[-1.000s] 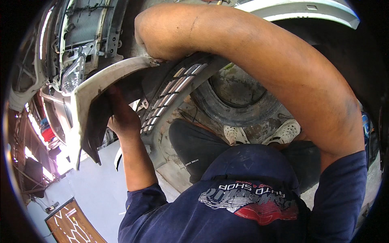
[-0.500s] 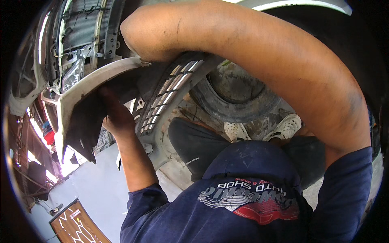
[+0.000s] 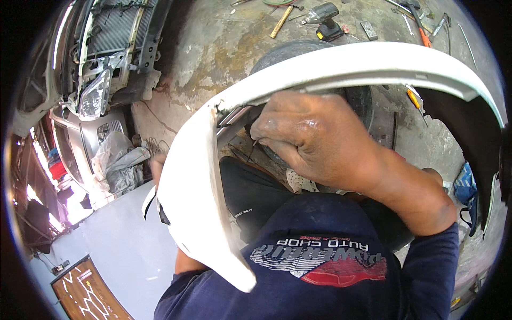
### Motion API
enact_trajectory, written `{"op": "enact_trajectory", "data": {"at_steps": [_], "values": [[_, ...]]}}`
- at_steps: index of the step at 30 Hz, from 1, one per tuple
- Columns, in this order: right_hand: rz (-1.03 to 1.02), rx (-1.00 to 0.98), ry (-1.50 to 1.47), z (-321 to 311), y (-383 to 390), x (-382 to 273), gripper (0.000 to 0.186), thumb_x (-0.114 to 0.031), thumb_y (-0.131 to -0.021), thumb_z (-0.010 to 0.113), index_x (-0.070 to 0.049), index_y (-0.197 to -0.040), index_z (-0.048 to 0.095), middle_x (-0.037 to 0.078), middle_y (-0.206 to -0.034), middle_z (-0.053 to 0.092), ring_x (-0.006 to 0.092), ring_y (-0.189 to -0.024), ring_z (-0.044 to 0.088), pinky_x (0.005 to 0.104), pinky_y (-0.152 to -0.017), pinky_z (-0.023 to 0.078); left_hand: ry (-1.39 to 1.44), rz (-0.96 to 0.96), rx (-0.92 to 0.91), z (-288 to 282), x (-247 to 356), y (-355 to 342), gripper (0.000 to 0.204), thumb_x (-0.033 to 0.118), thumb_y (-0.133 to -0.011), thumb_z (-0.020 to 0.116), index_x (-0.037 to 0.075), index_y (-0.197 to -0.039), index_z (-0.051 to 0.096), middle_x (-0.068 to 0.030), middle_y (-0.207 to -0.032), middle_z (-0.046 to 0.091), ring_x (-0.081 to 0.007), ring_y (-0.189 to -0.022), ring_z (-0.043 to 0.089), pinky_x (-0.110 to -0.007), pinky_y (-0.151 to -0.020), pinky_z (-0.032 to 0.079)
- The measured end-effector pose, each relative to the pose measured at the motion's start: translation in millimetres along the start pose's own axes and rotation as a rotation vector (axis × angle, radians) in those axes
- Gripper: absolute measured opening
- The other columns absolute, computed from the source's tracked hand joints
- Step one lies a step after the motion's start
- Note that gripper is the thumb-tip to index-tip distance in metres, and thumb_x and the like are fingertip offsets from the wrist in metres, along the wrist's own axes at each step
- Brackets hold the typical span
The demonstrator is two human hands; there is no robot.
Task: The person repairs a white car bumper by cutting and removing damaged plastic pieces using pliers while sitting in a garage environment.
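Note:
A white curved car bumper (image 3: 189,176) spans my lap, with dark grille slats (image 3: 234,120) behind its inner edge. My right hand (image 3: 296,133) is closed in a pinch just inside the rim, near the slats; a thin dark thing at its fingertips is too small to name. My left hand (image 3: 158,168) is mostly hidden behind the bumper's left part, so its grip is unclear. A tire (image 3: 362,114) lies on the floor beneath the bumper, in front of my crossed legs and white clogs (image 3: 298,181).
A cordless impact wrench (image 3: 325,21), hammer (image 3: 282,21), orange-handled tool (image 3: 421,32) and several smaller tools lie on the stained floor (image 3: 186,64) beyond. A car front with exposed radiator (image 3: 114,34) stands left, beside crumpled plastic sheeting (image 3: 120,160). A yellow screwdriver (image 3: 413,98) sits right.
The bumper has turned, showing its white outer face and swinging nearer my body. My right hand has come from the far side to the inner rim, revealing tools on the floor.

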State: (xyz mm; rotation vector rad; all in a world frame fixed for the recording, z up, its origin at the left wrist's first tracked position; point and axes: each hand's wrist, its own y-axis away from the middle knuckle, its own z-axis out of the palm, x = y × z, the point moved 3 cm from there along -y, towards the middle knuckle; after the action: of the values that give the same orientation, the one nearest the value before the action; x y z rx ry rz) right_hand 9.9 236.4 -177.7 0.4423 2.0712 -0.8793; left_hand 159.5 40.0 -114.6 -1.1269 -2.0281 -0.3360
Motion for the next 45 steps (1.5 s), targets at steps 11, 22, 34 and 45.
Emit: {"op": "enact_trajectory", "data": {"at_steps": [11,22,34,45], "values": [[0.027,0.003,-0.294,41.6,41.6,9.9,0.015,-0.005,-0.083,0.078,-0.007,-0.098,0.076,0.008,-0.094,0.069,0.0288,-0.082,0.073,0.0383,-0.070,0.061,0.968,-0.600,-0.505,53.1,-44.0,72.9,0.057,0.037,-0.104,0.069,-0.004,-0.141,0.057,-0.0169,-0.138,0.063,-0.0244,-0.111,0.068,-0.039,-0.089,0.057],[-0.037,-0.003,-0.291,24.5,34.0,3.5,0.020,-0.013,-0.085,0.073,-0.005,-0.102,0.075,0.011,-0.095,0.064,0.0308,-0.085,0.074,0.0430,-0.073,0.061,0.947,-0.608,-0.677,58.3,-33.8,37.8,0.030,0.023,-0.100,0.075,-0.003,-0.115,0.070,-0.0133,-0.100,0.074,-0.0174,-0.090,0.070,-0.028,-0.078,0.053],[-0.085,-0.026,-0.368,20.1,20.2,15.3,0.018,-0.012,-0.083,0.075,-0.010,-0.101,0.075,0.009,-0.093,0.068,0.0307,-0.083,0.073,0.0424,-0.073,0.060,0.938,-0.459,-0.755,62.8,-43.1,17.7,0.028,0.019,-0.097,0.079,-0.005,-0.108,0.069,-0.0126,-0.102,0.072,-0.0192,-0.085,0.072,-0.029,-0.073,0.059],[-0.101,0.081,-0.155,18.1,-5.4,-1.6,0.011,-0.015,-0.084,0.071,-0.005,-0.088,0.072,0.011,-0.091,0.067,0.0280,-0.083,0.074,0.0437,-0.074,0.060,0.977,-0.425,-0.334,55.6,-48.0,15.4,0.046,0.031,-0.103,0.067,0.001,-0.137,0.057,-0.0136,-0.132,0.064,-0.0244,-0.120,0.064,-0.040,-0.102,0.053]]}}
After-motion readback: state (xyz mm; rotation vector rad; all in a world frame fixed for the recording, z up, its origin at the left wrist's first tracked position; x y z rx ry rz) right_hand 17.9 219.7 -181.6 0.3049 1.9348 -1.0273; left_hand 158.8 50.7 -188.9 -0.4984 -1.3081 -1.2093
